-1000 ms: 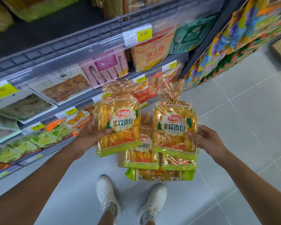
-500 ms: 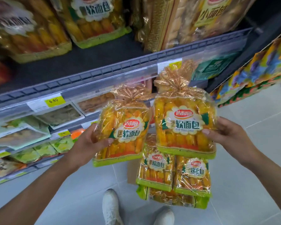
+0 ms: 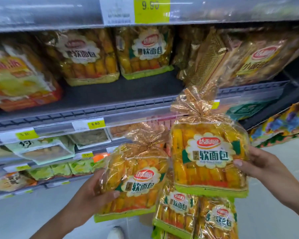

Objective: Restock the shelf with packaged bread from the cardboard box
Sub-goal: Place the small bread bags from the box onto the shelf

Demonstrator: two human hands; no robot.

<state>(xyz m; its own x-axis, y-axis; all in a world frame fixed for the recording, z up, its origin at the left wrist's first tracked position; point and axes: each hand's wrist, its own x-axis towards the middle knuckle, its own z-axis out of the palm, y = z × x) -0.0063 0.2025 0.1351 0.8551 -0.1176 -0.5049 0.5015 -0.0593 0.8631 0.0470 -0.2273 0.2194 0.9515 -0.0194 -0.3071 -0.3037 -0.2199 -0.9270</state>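
Head view: left hand and right hand grip bread bags (rolls inside).

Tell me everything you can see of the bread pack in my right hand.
The pack is a clear crinkly plastic bag of yellow-orange bread pieces standing in a row, with a lime-green band along its base and a white scalloped label bearing a red oval logo and dark Chinese characters. Its neck is gathered into a gold-tinted tuft. It is upright, label facing the camera, before the shelf and higher than the left-hand pack. The right hand grips its right edge, thumb on the front.
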